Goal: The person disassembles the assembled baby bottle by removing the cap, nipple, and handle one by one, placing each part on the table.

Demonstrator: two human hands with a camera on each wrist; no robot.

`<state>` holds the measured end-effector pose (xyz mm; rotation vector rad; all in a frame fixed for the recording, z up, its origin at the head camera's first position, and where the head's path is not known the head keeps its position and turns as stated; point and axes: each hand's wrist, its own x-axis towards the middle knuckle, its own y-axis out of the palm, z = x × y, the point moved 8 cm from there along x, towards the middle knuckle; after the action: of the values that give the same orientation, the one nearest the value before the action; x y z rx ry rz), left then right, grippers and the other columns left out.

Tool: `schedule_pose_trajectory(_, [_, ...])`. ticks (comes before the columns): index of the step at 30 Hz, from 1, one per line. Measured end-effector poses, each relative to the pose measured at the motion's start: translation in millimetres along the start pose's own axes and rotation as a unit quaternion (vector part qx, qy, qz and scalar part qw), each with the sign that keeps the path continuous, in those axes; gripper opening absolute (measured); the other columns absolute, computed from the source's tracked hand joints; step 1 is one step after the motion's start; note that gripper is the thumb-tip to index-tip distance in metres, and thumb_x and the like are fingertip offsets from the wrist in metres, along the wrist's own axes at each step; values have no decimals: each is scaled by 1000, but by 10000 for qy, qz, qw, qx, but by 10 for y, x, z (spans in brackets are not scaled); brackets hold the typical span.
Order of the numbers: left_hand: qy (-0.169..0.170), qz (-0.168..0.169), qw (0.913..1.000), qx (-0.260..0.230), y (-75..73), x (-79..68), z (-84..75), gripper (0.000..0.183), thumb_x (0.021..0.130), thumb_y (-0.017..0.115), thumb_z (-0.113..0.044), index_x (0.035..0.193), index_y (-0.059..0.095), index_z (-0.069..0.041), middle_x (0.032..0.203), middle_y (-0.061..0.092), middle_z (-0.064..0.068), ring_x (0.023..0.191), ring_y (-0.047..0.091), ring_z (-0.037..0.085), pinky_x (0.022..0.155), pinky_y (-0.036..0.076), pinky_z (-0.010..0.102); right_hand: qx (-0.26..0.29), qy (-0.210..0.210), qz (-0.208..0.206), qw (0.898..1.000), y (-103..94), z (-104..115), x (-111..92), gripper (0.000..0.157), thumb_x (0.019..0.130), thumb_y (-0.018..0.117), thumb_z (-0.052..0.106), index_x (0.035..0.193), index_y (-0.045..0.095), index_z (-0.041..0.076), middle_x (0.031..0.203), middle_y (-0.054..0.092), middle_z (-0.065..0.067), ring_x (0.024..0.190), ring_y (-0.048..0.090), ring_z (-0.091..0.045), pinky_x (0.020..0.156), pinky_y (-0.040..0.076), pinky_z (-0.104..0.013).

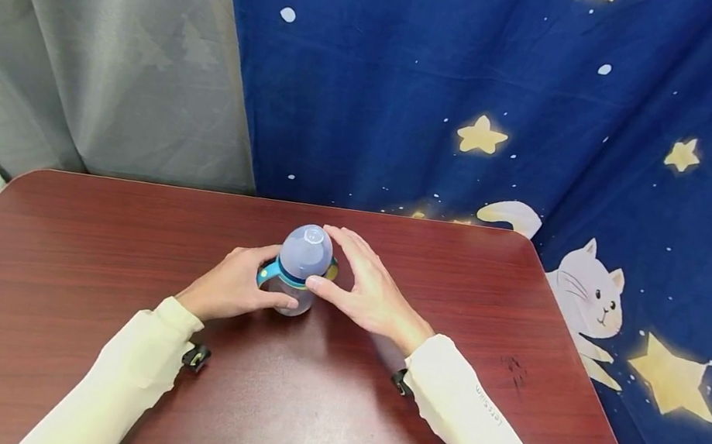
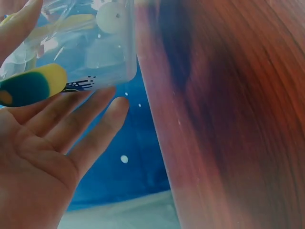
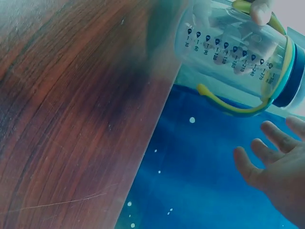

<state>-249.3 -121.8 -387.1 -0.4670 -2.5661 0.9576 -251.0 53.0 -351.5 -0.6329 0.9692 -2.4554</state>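
Observation:
A clear baby bottle (image 1: 292, 298) with a bluish domed cap (image 1: 306, 251) stands on the table, a little left of its middle. Teal-and-yellow handles (image 3: 233, 110) stick out from its collar, and measuring marks run along its wall in the right wrist view. My left hand (image 1: 234, 282) holds the bottle from the left, thumb in front and fingers behind it; the left wrist view shows those fingers (image 2: 97, 129) long and spread. On the other side, my right hand (image 1: 373, 288) is beside the cap with its fingers (image 3: 274, 155) spread and loosely extended.
The reddish-brown wooden table (image 1: 67, 299) ends at a back edge just beyond the bottle. Behind it hang a grey curtain (image 1: 115, 56) and a blue one (image 1: 383, 101) with stars and a cat. Dark wrist devices (image 1: 196, 357) are strapped over the pale sleeves.

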Motion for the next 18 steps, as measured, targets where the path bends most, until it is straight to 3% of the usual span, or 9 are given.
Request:
schedule_pose_trajectory(10, [43,367,9993,52,140,18,-52,62,73,89,-42,126,63,-21,106,68,-13,87,62,9,78,52,34,352,-618,-2,9975,-91,117,-20,76,81,81,37,147,46,22,146,47,6,133,43,-10,108,39,-42])
schedule_pose_trajectory(18, [39,541,9985,44,184,18,-71,59,72,89,-42,122,64,-23,100,68,-14,84,64,16,75,52,33,687,-931,288,9929,-104,127,-36,67,83,81,27,141,51,16,136,58,7,120,54,-7,104,44,-38])
